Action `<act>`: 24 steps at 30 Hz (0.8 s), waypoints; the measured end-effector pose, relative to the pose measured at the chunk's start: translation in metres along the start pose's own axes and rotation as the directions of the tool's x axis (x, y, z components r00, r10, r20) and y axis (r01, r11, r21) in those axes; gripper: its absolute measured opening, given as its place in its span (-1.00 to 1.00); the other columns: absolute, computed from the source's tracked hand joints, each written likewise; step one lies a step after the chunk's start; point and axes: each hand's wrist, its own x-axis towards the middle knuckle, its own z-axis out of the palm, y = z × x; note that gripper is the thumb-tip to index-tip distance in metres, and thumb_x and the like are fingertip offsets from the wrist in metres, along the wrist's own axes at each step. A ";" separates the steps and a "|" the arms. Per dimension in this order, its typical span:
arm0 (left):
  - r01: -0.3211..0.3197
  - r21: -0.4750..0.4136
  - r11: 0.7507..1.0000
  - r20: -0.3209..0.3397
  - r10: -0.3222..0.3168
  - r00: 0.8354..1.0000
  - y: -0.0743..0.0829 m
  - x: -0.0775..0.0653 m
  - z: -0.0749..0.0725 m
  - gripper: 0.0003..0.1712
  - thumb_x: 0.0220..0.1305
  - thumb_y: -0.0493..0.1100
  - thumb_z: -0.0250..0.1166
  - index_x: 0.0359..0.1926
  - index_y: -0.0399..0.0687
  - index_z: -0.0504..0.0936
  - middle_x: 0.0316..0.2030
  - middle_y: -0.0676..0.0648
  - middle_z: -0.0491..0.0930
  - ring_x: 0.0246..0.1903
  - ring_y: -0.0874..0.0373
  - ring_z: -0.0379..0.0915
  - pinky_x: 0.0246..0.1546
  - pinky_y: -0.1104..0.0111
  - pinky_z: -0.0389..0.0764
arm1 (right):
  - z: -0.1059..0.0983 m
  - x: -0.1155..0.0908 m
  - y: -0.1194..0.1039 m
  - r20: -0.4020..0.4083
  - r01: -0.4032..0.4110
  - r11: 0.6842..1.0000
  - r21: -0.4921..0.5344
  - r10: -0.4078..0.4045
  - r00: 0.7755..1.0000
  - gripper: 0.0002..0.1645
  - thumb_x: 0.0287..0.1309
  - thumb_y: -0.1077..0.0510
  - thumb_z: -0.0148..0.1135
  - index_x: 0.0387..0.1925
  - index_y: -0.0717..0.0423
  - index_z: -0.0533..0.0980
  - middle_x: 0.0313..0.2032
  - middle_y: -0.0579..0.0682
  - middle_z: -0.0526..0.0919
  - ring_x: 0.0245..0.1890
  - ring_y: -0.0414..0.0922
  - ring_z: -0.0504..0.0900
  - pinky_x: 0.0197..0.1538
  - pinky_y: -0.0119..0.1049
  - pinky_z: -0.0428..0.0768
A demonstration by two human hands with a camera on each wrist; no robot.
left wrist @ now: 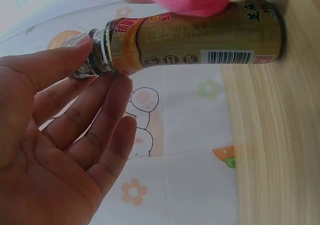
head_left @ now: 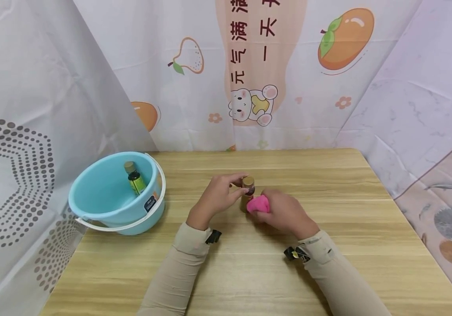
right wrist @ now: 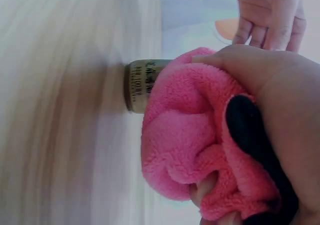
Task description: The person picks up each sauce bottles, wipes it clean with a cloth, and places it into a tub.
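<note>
A small glass sesame oil bottle [left wrist: 220, 40] with a gold-brown cap [head_left: 248, 180] stands upright on the wooden table. My left hand [head_left: 218, 196] pinches it at the neck, just below the cap, between thumb and fingers; in the left wrist view the other fingers stretch out beside it. Bunched in my right hand [head_left: 288, 213] is a fluffy pink cloth [right wrist: 185, 125], which lies against the bottle's side. The cloth hides part of the label, while the bottle's base [right wrist: 137, 85] shows past it in the right wrist view.
To the left on the table [head_left: 328, 281] stands a light blue bucket [head_left: 103, 193] with a white handle [head_left: 121, 227]. Inside it leans another small dark bottle [head_left: 135, 179] with a green-yellow label. A printed curtain [head_left: 194, 96] hangs behind the table.
</note>
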 end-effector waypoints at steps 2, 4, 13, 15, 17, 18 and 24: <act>-0.004 -0.001 1.000 -0.001 0.004 1.000 0.000 0.000 0.000 -0.53 0.37 -0.11 0.43 0.26 -0.08 0.66 -0.12 -0.04 0.81 -0.10 0.11 0.73 0.07 0.00 0.70 | -0.002 0.000 -0.001 -0.018 0.012 1.000 0.002 -0.012 1.000 -0.51 0.07 -0.27 0.50 -0.27 -0.07 0.47 -0.50 -0.17 0.47 -0.57 -0.23 0.42 -0.58 -0.36 0.42; -0.006 0.000 1.000 -0.001 0.006 1.000 -0.001 0.001 0.000 -0.53 0.38 -0.11 0.42 0.26 -0.07 0.66 -0.10 -0.04 0.80 -0.10 0.11 0.73 0.07 -0.01 0.70 | -0.005 -0.001 -0.001 -0.040 0.028 1.000 0.000 -0.028 0.999 -0.52 0.08 -0.24 0.50 -0.24 -0.04 0.48 -0.49 -0.16 0.47 -0.57 -0.22 0.42 -0.59 -0.37 0.42; 0.004 0.015 1.000 0.011 -0.005 1.000 -0.001 -0.001 -0.001 -0.53 0.42 -0.10 0.38 0.30 -0.02 0.64 -0.04 -0.04 0.79 -0.07 0.14 0.72 0.07 0.06 0.71 | -0.014 -0.002 -0.006 -0.120 0.061 0.998 -0.018 -0.062 0.991 -0.50 0.07 -0.18 0.52 -0.17 0.02 0.52 -0.43 -0.13 0.50 -0.56 -0.21 0.44 -0.59 -0.39 0.43; 0.003 0.017 1.000 0.013 -0.003 1.000 -0.001 -0.001 -0.002 -0.54 0.45 -0.06 0.34 0.31 -0.02 0.64 -0.01 -0.05 0.78 -0.04 0.13 0.71 0.05 0.11 0.72 | -0.016 -0.002 -0.007 -0.128 0.063 0.998 -0.029 -0.066 0.990 -0.50 0.07 -0.18 0.52 -0.14 0.01 0.53 -0.40 -0.12 0.52 -0.54 -0.21 0.44 -0.57 -0.39 0.43; 0.002 0.016 1.000 0.016 -0.002 1.000 -0.001 -0.001 -0.002 -0.55 0.49 -0.03 0.30 0.31 -0.03 0.63 0.04 -0.04 0.77 -0.02 0.13 0.70 -0.03 0.17 0.73 | -0.018 -0.002 -0.008 -0.139 0.068 0.997 -0.038 -0.073 0.988 -0.49 0.07 -0.19 0.53 -0.12 0.01 0.54 -0.37 -0.11 0.54 -0.53 -0.20 0.45 -0.55 -0.39 0.43; 0.001 0.018 1.000 0.017 -0.002 1.000 -0.001 -0.001 -0.002 -0.55 0.51 -0.01 0.27 0.32 -0.03 0.63 0.06 -0.03 0.76 -0.02 0.13 0.70 -0.05 0.21 0.73 | -0.019 -0.002 -0.008 -0.148 0.072 0.997 -0.041 -0.077 0.986 -0.48 0.06 -0.19 0.54 -0.11 0.01 0.55 -0.37 -0.10 0.55 -0.52 -0.20 0.45 -0.54 -0.38 0.44; 0.001 0.025 1.000 0.020 -0.002 1.000 -0.002 -0.001 -0.002 -0.53 0.54 0.05 0.22 0.32 -0.02 0.63 0.13 -0.03 0.73 0.01 0.13 0.69 -0.05 0.26 0.72 | -0.022 -0.004 -0.011 -0.203 0.104 0.992 -0.077 -0.118 0.972 -0.46 0.08 -0.17 0.54 -0.04 0.02 0.54 -0.33 -0.06 0.58 -0.49 -0.17 0.46 -0.51 -0.37 0.45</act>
